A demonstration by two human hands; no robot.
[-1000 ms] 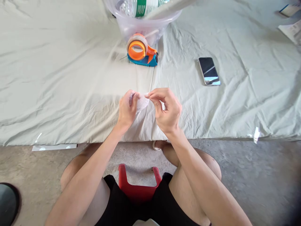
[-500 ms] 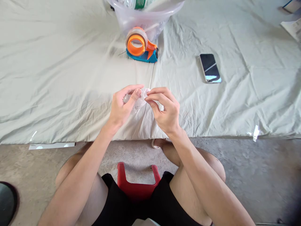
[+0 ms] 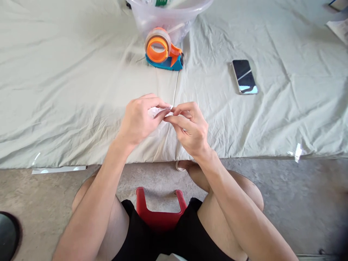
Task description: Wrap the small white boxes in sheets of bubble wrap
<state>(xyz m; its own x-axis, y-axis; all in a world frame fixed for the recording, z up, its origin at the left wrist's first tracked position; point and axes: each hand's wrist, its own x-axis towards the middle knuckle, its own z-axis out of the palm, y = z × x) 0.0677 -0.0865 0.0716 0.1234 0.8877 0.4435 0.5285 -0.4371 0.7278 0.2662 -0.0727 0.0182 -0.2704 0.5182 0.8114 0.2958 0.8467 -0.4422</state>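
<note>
Between my hands is a small crumpled piece of clear plastic film (image 3: pixel 154 112), mostly covered by the fingers. My left hand (image 3: pixel 140 117) is closed in a pinch on it, thumb and fingertips meeting at its right end. Right beside, my right hand (image 3: pixel 191 127) pinches at the same end, its fingertips touching those of the left. Whether the plastic is a bag or a loose wrapper I cannot tell. Both hands are above the cloth-covered table (image 3: pixel 89 90), close to its front edge.
An orange and blue tape dispenser (image 3: pixel 164 50) stands in front of a translucent plastic basin (image 3: pixel 168 18) holding bottles. A phone (image 3: pixel 244 77) lies to the right. Papers (image 3: pixel 339 30) are at the far right. Below me is a red stool (image 3: pixel 160 217).
My left hand has turned over more and its fingertips have slid right to the plastic's end, hiding most of it. Both hands' fingertips now meet.
</note>
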